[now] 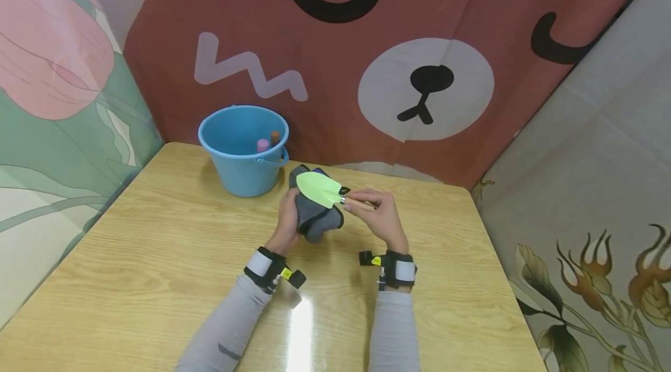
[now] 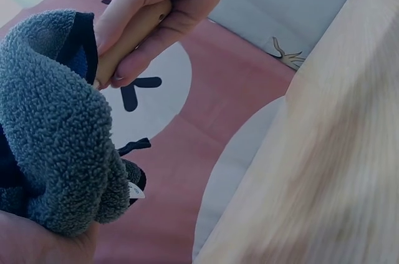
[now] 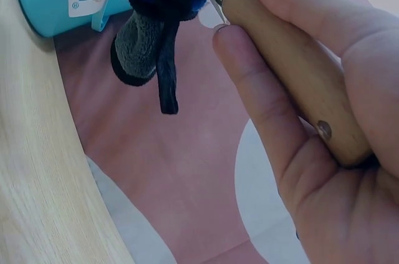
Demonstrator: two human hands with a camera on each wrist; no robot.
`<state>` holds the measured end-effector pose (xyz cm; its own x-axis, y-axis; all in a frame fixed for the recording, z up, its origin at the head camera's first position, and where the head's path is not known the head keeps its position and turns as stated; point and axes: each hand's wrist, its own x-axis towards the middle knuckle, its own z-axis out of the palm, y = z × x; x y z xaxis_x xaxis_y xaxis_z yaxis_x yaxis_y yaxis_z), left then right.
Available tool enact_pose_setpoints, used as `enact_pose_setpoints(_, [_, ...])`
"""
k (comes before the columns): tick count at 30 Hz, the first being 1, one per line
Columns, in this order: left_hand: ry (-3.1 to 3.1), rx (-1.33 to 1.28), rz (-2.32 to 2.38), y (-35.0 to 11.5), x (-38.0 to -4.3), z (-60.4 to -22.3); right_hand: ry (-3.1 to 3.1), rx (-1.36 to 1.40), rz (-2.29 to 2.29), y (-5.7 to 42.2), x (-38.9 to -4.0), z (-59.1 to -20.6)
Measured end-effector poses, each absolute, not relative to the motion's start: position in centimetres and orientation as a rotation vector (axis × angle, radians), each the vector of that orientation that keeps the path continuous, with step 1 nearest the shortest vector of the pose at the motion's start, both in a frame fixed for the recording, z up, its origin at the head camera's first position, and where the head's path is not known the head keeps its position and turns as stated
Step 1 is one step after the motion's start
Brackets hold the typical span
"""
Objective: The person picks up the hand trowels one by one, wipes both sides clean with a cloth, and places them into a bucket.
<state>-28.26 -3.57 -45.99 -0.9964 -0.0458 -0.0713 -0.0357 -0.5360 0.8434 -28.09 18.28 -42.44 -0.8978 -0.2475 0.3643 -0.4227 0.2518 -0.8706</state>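
Observation:
A small garden trowel with a light green blade (image 1: 317, 187) is in my right hand (image 1: 378, 213), its fingers and thumb gripping the wooden handle (image 3: 293, 58). My left hand (image 1: 286, 219) holds a fuzzy grey towel (image 2: 59, 127) with black edging, bunched up and hanging in folds. Blue shows on part of the towel's inner side. In the head view the trowel blade overlaps the towel's upper side. From the left wrist, the towel hides the blade, and only the handle shows in the right hand. A black loop strap (image 3: 167, 77) dangles from the towel.
A blue bucket (image 1: 246, 177) stands at the back left of the wooden table (image 1: 157, 273), with pink and orange-brown ends of things inside it. Behind the table hangs a bear-print cloth (image 1: 325, 57); patterned cloths hang at both sides.

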Motion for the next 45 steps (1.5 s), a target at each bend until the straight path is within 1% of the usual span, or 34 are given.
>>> enact_pose_setpoints(6, [-1.453,0.127,-2.771,-4.2,-28.5,-45.7,-2.367,0.639,1.727,18.4,-28.1,-42.5])
enact_pose_setpoints(23, [-1.344,0.223,-2.840,-6.5,-28.9,-44.7,-2.393,0.628,1.737,18.9,-28.0,-42.5])
enact_pose_setpoints(32, [-1.264,0.159,-2.810,-7.3,-29.0,-44.4,-2.396,0.608,1.743,19.4,-27.9,-42.7])
enact_pose_setpoints(36, [-1.259,0.130,-2.811,-7.3,-28.8,-44.2,-2.406,0.552,1.733,19.9,-27.8,-42.8])
enact_pose_setpoints(45, [-1.304,0.143,-2.832,-6.3,-28.3,-44.2,-2.391,0.482,1.709,19.7,-26.2,-40.2])
